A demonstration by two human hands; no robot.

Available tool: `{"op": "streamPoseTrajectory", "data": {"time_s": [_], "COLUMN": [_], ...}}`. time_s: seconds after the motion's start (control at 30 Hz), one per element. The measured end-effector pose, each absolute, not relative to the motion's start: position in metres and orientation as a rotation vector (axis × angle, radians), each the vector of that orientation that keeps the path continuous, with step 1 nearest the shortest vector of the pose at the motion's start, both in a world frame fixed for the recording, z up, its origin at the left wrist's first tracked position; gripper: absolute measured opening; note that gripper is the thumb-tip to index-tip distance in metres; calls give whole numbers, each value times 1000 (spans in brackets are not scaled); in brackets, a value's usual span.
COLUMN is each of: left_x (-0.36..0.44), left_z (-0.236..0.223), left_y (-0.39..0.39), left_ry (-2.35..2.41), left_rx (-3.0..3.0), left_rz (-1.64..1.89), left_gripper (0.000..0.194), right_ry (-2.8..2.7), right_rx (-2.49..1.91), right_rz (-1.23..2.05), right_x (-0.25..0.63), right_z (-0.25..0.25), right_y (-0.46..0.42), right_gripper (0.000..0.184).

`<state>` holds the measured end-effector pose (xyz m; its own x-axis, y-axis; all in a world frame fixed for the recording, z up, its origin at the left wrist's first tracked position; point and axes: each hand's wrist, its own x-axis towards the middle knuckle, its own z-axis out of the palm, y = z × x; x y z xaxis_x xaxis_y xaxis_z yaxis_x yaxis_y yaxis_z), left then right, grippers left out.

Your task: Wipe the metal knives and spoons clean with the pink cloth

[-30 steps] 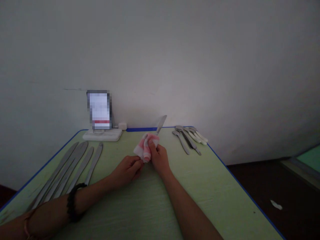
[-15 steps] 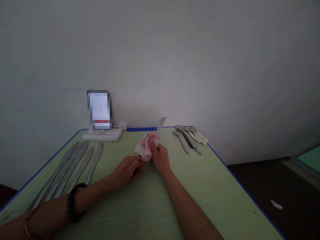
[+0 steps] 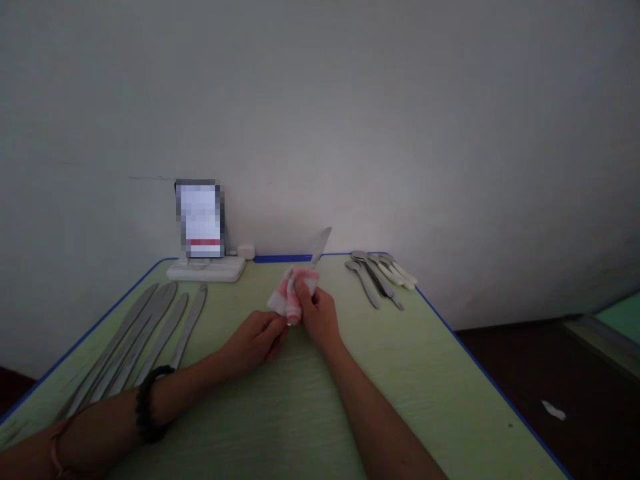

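The knife [image 3: 322, 245] is being gripped through the cloth [image 3: 291, 293] by the closed right hand [image 3: 321, 319] and seemingly pinched below it by the curled left hand [image 3: 257, 337]. Slightly more metal is being exposed beyond the cloth than half a second ago; rubbing is apparently being continued.

Hiding the middle of the table knife [image 3: 321, 247], right at the grip, inside the pink-and-white cloth [image 3: 291, 290]. Tucking fingertips of the right hand [image 3: 320, 315], save the thumb's, under that cloth. Masking the handle end beside the left hand [image 3: 259, 337]. Covering near ends of the laid-out knives [image 3: 169, 327], left of the grip, with the left forearm [image 3: 193, 381]. Blurring the phone screen [image 3: 201, 217], beyond and left, into coarse blocks. Showing, far right, a pale floor scrap [image 3: 553, 410] too small to identify.
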<state>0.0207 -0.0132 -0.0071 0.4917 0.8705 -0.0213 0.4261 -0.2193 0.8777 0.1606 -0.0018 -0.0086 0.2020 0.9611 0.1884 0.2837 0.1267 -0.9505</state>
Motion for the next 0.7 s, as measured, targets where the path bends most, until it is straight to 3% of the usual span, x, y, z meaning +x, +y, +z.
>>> {"op": "streamPoseTrajectory", "data": {"time_s": [0.7], "left_x": [21], "left_z": [-4], "left_y": [-14], "left_ry": [1054], "left_rx": [1857], "left_rz": [608], "left_gripper": [39], "right_ry": [-1309], "right_rx": [-1373], "right_rz": [809], "right_x": [162], "right_z": [-8], "right_y": [-1], "right_gripper": [46]}}
